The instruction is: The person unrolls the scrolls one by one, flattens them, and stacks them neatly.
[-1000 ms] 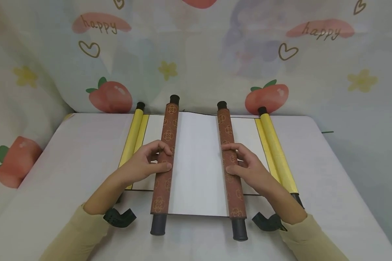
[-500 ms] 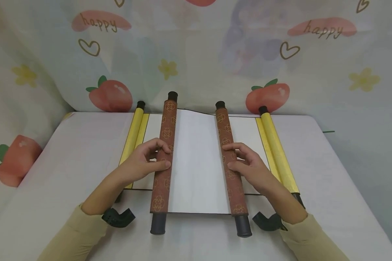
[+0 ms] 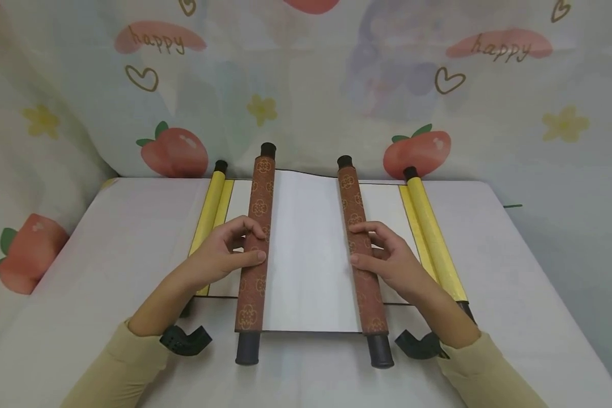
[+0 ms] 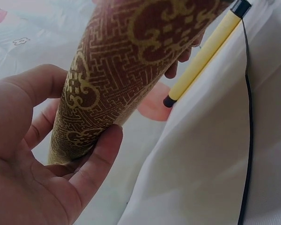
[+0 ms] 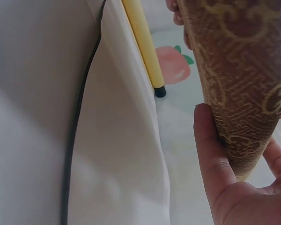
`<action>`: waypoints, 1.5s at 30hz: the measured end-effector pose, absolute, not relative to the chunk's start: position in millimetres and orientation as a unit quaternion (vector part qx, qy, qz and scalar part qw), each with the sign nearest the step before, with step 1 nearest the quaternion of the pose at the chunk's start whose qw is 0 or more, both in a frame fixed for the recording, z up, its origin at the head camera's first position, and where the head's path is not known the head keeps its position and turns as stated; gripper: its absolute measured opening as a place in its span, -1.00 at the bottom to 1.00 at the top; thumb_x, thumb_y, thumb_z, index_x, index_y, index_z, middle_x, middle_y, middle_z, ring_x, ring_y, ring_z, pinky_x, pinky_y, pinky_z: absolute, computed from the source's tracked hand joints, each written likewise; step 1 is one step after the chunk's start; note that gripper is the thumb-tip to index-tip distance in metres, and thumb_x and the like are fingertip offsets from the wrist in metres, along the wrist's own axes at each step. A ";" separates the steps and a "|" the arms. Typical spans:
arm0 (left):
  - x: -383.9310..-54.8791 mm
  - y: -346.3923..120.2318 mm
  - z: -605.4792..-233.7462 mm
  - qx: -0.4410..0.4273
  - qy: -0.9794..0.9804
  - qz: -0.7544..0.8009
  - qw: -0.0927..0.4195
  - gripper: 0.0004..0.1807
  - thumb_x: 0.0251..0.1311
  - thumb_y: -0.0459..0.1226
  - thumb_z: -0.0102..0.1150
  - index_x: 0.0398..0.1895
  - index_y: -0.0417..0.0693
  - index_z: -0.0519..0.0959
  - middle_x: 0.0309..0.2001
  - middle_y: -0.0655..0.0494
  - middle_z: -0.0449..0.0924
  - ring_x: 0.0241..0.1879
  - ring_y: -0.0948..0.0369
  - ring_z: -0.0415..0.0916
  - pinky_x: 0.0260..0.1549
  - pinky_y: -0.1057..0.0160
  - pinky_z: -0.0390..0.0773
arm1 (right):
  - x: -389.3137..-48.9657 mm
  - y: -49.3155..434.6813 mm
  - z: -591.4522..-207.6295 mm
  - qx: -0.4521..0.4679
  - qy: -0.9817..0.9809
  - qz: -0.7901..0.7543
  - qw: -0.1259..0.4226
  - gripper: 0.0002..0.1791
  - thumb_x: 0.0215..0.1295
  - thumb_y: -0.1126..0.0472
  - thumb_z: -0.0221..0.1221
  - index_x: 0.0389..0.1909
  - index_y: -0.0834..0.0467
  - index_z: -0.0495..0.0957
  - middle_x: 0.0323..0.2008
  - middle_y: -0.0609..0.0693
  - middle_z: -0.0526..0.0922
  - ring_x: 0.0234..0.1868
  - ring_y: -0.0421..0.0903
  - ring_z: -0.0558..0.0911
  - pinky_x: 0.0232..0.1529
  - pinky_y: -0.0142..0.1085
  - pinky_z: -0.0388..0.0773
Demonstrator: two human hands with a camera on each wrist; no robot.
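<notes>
In the head view a scroll with brown patterned rolls is partly unrolled, white paper stretched between them. My left hand grips the left brown roll, thumb on its near face and fingers round the outer side. On the other side, my right hand holds the right brown roll the same way. Both rolls end in black knobs. The left wrist view shows gold motifs on the roll inside the curled fingers. In the right wrist view the thumb presses along the other roll.
Behind and beneath lies a second white sheet with a yellow roll at each end, the left yellow roll and the right yellow roll. The white tabletop reaches back to a printed cloth backdrop.
Both hands keep hold of the brown rolls. The left roll's top has shifted slightly left and up; the right roll's lower end has swung slightly right, so the gap between the lower ends is a little wider.
</notes>
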State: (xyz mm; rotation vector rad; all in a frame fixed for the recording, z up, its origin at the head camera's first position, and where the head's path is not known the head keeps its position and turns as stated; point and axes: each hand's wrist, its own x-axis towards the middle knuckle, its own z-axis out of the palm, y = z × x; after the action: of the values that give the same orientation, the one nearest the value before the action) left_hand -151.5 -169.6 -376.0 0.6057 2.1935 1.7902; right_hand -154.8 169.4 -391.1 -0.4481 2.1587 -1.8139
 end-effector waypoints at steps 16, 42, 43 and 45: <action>-153.2 -169.6 -378.0 0.196 0.765 0.600 0.127 -0.70 0.08 -0.27 0.26 -0.12 0.02 0.43 -0.10 0.01 0.40 -0.16 -0.01 0.43 -0.29 0.07 0.54 | -159.0 181.4 -388.5 -0.163 0.736 -0.637 0.161 -0.49 0.23 0.32 0.14 0.20 0.04 0.29 0.19 0.08 0.24 0.02 0.13 0.46 -0.23 -0.12 0.55; -157.9 -174.5 -381.5 0.207 0.769 0.593 0.120 -0.69 0.08 -0.25 0.27 -0.11 0.05 0.43 -0.15 0.01 0.41 -0.21 -0.01 0.43 -0.35 0.07 0.55 | -160.1 181.3 -387.4 -0.142 0.741 -0.638 0.150 -0.45 0.19 0.30 0.19 0.21 0.04 0.28 0.18 0.07 0.24 0.01 0.14 0.45 -0.19 -0.12 0.55; -158.0 -174.4 -381.7 0.208 0.768 0.594 0.120 -0.69 0.08 -0.25 0.27 -0.11 0.04 0.43 -0.15 0.00 0.41 -0.21 -0.01 0.43 -0.35 0.07 0.55 | -160.1 181.0 -387.9 -0.140 0.742 -0.638 0.151 -0.44 0.18 0.28 0.21 0.20 0.04 0.28 0.18 0.07 0.24 0.00 0.13 0.46 -0.20 -0.12 0.55; -157.9 -174.3 -382.0 0.209 0.767 0.595 0.120 -0.69 0.08 -0.25 0.27 -0.12 0.04 0.43 -0.15 0.00 0.41 -0.21 -0.01 0.43 -0.34 0.07 0.55 | -160.0 180.9 -388.6 -0.137 0.743 -0.637 0.153 -0.41 0.14 0.26 0.25 0.20 0.04 0.28 0.16 0.09 0.25 -0.03 0.13 0.47 -0.22 -0.10 0.56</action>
State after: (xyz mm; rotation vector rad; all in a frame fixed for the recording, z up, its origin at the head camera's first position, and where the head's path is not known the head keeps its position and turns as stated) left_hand -157.9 -174.3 -382.0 0.6110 2.2406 1.7372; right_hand -160.0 180.9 -388.6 -0.3919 2.1312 -1.8279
